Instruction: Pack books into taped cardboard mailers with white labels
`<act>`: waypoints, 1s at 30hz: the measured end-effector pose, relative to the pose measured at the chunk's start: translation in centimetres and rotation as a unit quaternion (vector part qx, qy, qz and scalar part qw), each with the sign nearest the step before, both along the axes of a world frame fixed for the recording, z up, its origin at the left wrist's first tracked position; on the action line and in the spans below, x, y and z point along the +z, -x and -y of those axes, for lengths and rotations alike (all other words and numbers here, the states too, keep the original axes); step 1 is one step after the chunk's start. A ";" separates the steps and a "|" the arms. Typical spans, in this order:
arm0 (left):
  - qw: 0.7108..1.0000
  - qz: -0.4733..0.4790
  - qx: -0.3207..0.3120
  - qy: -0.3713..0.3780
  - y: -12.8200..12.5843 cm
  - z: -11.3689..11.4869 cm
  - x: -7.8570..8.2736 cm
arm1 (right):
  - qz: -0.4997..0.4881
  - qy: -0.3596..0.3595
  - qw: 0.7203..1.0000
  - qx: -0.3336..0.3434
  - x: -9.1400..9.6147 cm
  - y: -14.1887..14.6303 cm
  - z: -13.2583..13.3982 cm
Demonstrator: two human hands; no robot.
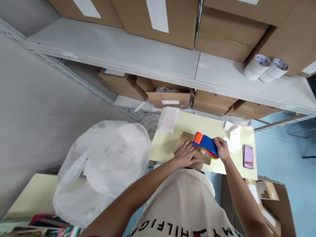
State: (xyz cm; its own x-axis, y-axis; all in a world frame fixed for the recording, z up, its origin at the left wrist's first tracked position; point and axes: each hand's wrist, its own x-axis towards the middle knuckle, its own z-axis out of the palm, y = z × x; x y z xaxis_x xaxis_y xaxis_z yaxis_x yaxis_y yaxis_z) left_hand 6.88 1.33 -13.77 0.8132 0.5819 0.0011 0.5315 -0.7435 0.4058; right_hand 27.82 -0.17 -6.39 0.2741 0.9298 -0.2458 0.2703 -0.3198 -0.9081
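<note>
blue tape dispenser point(210, 144) clutched in right hand point(221, 148), just beside left hand point(185, 154), spread on cardboard point(182, 139)

Pale yellow table point(197, 121), cardboard point(201, 165) at its near edge, sheet point(169, 119) at left, papers point(234, 131) and blurred pink item point(248, 157) at right, shelf point(151, 49) beyond with boxes point(180, 17) and rolls point(253, 71)

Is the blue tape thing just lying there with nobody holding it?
No, the right hand grips the blue tape dispenser at one end, above the brown cardboard.
</note>
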 end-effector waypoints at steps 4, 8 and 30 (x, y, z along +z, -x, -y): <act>0.995 0.064 0.038 0.068 0.5 -0.5 -0.1 | 0.025 0.017 0.999 0.030 -1.0 -0.4 0.7; 0.933 0.200 0.147 0.261 0.4 -1.5 0.4 | 0.056 0.005 0.998 0.036 -1.4 -1.3 1.4; 0.800 0.215 0.356 0.433 6.5 -5.4 1.4 | 0.283 -0.012 0.952 0.115 0.6 -0.4 1.5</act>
State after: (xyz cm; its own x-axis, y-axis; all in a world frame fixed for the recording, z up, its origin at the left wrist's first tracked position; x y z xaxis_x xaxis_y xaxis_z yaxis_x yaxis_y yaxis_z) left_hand 0.35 6.77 -12.40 0.3080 0.8310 -0.4633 0.3686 0.3448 0.8633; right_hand 28.18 -1.66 -5.77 0.1440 0.9848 -0.0973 0.7787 -0.1734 -0.6029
